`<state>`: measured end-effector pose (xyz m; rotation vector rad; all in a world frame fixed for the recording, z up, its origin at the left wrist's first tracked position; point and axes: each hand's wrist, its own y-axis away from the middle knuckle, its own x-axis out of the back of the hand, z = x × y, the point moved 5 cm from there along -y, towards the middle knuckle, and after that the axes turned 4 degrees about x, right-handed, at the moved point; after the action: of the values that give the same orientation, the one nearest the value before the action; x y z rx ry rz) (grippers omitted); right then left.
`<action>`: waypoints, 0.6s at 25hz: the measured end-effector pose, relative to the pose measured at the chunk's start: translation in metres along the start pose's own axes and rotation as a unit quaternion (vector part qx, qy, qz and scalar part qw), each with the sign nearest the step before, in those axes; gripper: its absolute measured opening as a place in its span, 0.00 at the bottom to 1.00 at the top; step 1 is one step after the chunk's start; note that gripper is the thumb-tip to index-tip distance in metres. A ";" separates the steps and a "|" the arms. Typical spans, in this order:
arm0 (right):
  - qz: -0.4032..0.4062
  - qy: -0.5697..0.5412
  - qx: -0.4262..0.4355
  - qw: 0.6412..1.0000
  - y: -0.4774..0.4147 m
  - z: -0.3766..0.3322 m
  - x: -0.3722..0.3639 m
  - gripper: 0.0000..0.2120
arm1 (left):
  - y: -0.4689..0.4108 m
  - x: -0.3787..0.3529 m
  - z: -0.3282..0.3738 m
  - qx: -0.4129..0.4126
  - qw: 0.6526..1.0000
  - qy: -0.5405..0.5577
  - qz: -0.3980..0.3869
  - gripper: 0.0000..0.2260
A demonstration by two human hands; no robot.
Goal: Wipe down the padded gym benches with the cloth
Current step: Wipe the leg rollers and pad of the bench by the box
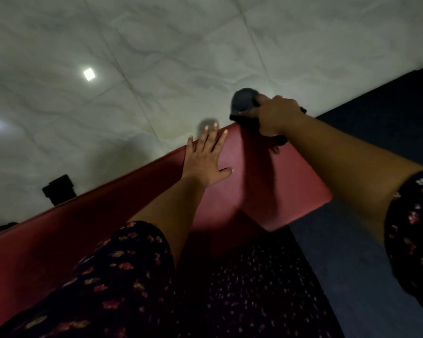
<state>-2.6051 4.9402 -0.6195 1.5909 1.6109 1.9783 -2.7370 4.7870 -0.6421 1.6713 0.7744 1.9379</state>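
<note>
A red padded bench (286, 189) runs diagonally from lower left to its far corner at the upper middle. My left hand (205, 159) lies flat on the pad, fingers spread, with the fingertips over the far edge. My right hand (275, 113) is closed on a dark cloth (244, 119) at the bench's far corner. Part of the cloth shows under the hand and hangs below the wrist. A dark rounded object (244, 100) sits just beyond that hand; I cannot tell what it is.
Pale marble-look floor tiles (156, 57) lie beyond the bench, with bright light reflections on them. A black block-shaped object (59, 190) stands on the floor by the bench's far side. Dark blue flooring (388, 123) lies to the right. My patterned clothing fills the lower view.
</note>
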 end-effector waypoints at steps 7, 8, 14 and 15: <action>0.012 -0.094 -0.173 0.980 0.006 0.061 -0.022 0.36 | -0.027 0.007 0.042 -0.075 0.994 -0.067 -0.031 0.51; 0.014 -0.075 -0.162 0.984 0.004 0.050 -0.022 0.37 | -0.030 0.005 0.045 -0.077 0.993 -0.076 -0.042 0.54; 0.044 -0.081 -0.074 0.993 -0.002 0.077 -0.026 0.35 | -0.038 0.000 0.045 -0.080 0.992 -0.065 -0.077 0.59; 0.045 -0.109 -0.118 0.986 -0.001 0.088 -0.029 0.35 | -0.038 0.000 0.043 -0.088 0.992 -0.056 -0.069 0.58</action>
<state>-2.5262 4.9775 -0.6496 1.7389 1.1975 1.8772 -2.6947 4.8197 -0.6631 1.5636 0.6402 1.7483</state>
